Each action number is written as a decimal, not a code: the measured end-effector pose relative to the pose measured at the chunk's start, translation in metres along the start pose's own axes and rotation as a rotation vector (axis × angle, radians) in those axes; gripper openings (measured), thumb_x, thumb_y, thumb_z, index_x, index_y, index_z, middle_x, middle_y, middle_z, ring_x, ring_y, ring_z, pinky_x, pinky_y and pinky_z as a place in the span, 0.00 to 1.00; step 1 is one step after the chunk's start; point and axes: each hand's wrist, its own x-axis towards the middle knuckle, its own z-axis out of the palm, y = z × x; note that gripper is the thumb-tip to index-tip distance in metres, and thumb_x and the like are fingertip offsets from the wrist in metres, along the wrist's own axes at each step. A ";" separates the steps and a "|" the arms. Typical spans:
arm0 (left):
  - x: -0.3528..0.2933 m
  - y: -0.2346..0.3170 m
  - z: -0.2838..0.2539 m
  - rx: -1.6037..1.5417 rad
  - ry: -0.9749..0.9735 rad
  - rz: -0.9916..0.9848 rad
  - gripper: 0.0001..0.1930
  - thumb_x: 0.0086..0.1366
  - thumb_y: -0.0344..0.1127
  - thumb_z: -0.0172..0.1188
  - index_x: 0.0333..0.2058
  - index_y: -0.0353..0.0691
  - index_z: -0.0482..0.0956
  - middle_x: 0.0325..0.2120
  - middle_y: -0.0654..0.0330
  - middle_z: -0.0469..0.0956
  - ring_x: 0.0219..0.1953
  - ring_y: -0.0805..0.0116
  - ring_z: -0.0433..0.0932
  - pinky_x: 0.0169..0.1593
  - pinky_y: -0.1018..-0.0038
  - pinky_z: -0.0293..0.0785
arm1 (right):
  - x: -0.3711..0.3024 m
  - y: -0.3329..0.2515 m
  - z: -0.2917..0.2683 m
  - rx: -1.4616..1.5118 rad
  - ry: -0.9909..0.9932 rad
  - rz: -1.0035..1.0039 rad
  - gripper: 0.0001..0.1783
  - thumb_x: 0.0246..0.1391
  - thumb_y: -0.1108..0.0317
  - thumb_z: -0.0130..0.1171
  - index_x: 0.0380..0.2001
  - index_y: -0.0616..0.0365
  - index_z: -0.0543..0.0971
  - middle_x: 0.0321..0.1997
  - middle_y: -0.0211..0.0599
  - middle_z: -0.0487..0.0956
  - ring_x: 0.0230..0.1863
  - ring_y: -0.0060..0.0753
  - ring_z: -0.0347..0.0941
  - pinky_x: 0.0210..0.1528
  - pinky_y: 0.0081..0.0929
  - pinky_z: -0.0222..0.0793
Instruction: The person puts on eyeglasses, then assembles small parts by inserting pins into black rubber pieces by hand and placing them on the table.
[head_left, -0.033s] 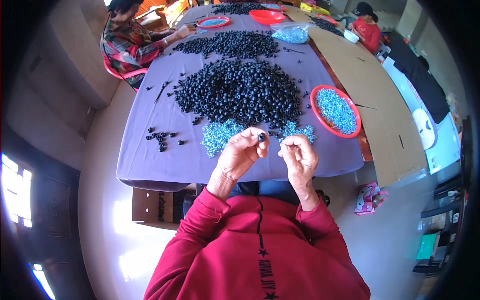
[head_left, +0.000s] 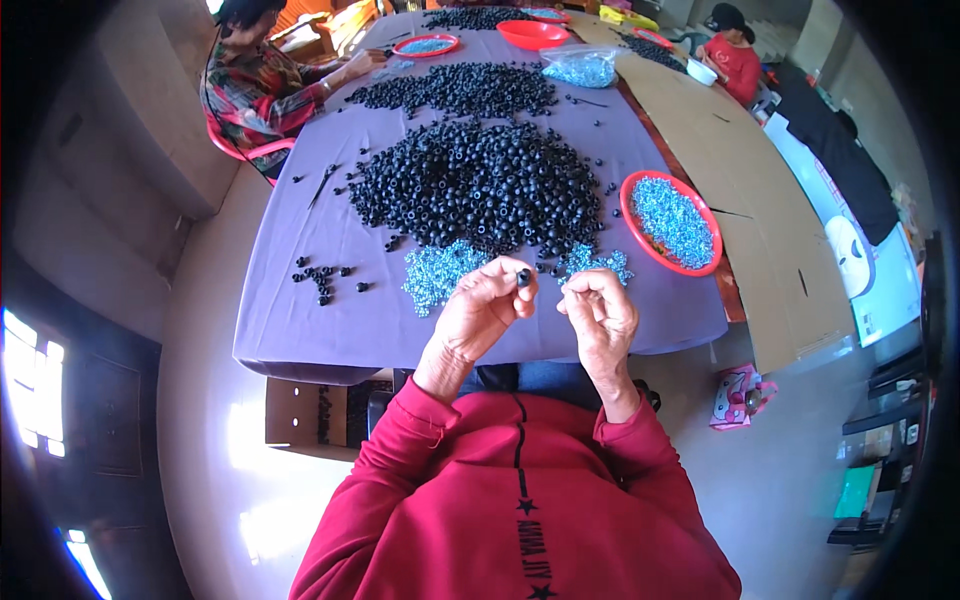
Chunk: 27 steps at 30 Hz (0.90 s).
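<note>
Between the thumb and fingertips of my left hand (head_left: 478,308) is a black bead (head_left: 523,278), its hole facing up. A short gap to the right, my right hand (head_left: 602,318) is closed in a pinch; whatever it holds is too small to make out. Both hands hover over the near edge of the purple-grey tablecloth (head_left: 300,318). Small clear-blue beads lie in a left pile (head_left: 436,275) beside my left hand and a right pile (head_left: 592,262) just beyond my right fingertips. Past them rises a large heap of black beads (head_left: 475,185).
A red bowl of blue beads (head_left: 675,222) stands at the right. Loose black beads (head_left: 322,280) lie at left. Farther off are another black heap (head_left: 455,88), a bag of blue beads (head_left: 582,68) and a red basin (head_left: 533,35). People sit at left (head_left: 265,95) and far right (head_left: 735,65).
</note>
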 end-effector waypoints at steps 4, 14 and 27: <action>-0.005 -0.005 -0.001 0.147 0.051 0.020 0.08 0.59 0.30 0.52 0.35 0.32 0.72 0.26 0.58 0.72 0.27 0.72 0.68 0.34 0.76 0.66 | 0.000 -0.001 -0.014 -0.121 -0.088 0.109 0.03 0.53 0.74 0.51 0.31 0.61 0.73 0.29 0.29 0.71 0.23 0.13 0.64 0.24 0.13 0.62; -0.004 -0.018 0.000 0.438 0.173 -0.006 0.06 0.59 0.31 0.54 0.32 0.35 0.75 0.22 0.63 0.74 0.23 0.78 0.68 0.30 0.82 0.65 | 0.008 -0.002 -0.010 -0.423 -0.278 -0.116 0.04 0.50 0.73 0.56 0.30 0.61 0.74 0.26 0.29 0.70 0.25 0.17 0.65 0.27 0.17 0.62; 0.000 0.008 -0.019 0.252 0.152 0.027 0.07 0.61 0.30 0.52 0.36 0.34 0.75 0.26 0.61 0.74 0.25 0.76 0.70 0.32 0.79 0.65 | 0.000 0.078 -0.004 -0.641 -0.255 -0.029 0.06 0.41 0.75 0.59 0.24 0.61 0.72 0.23 0.39 0.72 0.25 0.40 0.70 0.29 0.33 0.66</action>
